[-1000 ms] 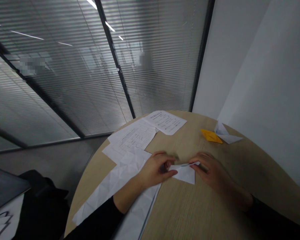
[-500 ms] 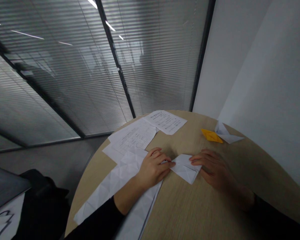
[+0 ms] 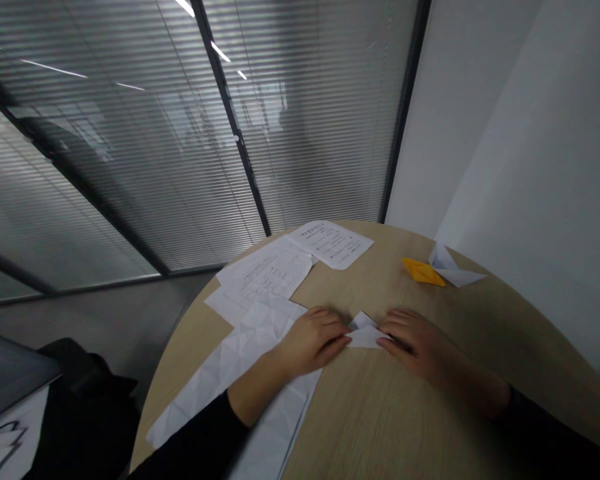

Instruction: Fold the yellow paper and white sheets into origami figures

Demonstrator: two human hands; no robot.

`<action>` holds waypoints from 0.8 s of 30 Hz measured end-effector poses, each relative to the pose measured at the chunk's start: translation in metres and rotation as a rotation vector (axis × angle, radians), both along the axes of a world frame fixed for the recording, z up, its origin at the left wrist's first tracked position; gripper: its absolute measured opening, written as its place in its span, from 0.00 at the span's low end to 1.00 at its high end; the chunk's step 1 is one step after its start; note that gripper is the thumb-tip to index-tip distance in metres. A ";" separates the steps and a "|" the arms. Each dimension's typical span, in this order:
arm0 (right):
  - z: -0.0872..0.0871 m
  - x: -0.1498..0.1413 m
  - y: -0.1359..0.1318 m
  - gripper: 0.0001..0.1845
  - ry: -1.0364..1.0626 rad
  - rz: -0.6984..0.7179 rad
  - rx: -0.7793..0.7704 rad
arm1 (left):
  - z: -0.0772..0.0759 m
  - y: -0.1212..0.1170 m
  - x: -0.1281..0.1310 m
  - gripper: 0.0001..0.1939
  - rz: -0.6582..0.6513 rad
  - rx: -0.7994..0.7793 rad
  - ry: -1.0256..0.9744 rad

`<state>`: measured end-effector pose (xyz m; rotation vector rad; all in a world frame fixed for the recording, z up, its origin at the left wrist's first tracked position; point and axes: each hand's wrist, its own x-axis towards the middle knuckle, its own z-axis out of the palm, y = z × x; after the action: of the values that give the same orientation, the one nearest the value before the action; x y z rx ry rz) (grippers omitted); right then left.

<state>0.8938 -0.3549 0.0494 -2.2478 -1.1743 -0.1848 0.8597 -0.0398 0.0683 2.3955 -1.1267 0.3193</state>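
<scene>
A small folded piece of white paper (image 3: 366, 338) lies low over the wooden table, its straight edge toward me and a pointed flap standing up behind. My left hand (image 3: 317, 340) pinches its left end between thumb and fingers. At the right end, my right hand (image 3: 413, 339) has its thumb in front and its fingers behind, closed on the paper. Both fingertips cover the paper's ends. Under my left forearm lies creased white paper (image 3: 220, 373).
Printed sheets (image 3: 275, 270) overlap at the table's far left. A yellow folded paper (image 3: 423, 272) and a white folded paper (image 3: 455, 270) sit at the far right of the round table (image 3: 380, 427). Blinds, a wall and a dark bag-like shape surround it.
The paper has turned from a tilted, flatter shape to one with a straight front edge and a raised point. Both hands have shifted and now grip its two ends.
</scene>
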 end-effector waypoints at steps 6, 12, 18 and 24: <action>-0.016 0.002 0.000 0.27 0.072 -0.127 0.123 | -0.001 -0.001 -0.001 0.18 0.054 -0.047 -0.017; -0.011 0.000 0.003 0.30 -0.091 -0.031 0.065 | 0.002 -0.003 0.000 0.12 0.006 -0.018 0.003; -0.015 -0.020 0.014 0.46 -0.101 0.066 -0.060 | 0.004 -0.005 0.000 0.13 -0.007 -0.032 0.030; -0.022 -0.019 0.007 0.51 -0.060 0.073 -0.165 | 0.002 -0.004 0.000 0.13 -0.007 -0.035 0.030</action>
<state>0.8743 -0.3474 0.0277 -2.3508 -1.3444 -0.1311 0.8600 -0.0441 0.0703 2.3575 -1.1061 0.2974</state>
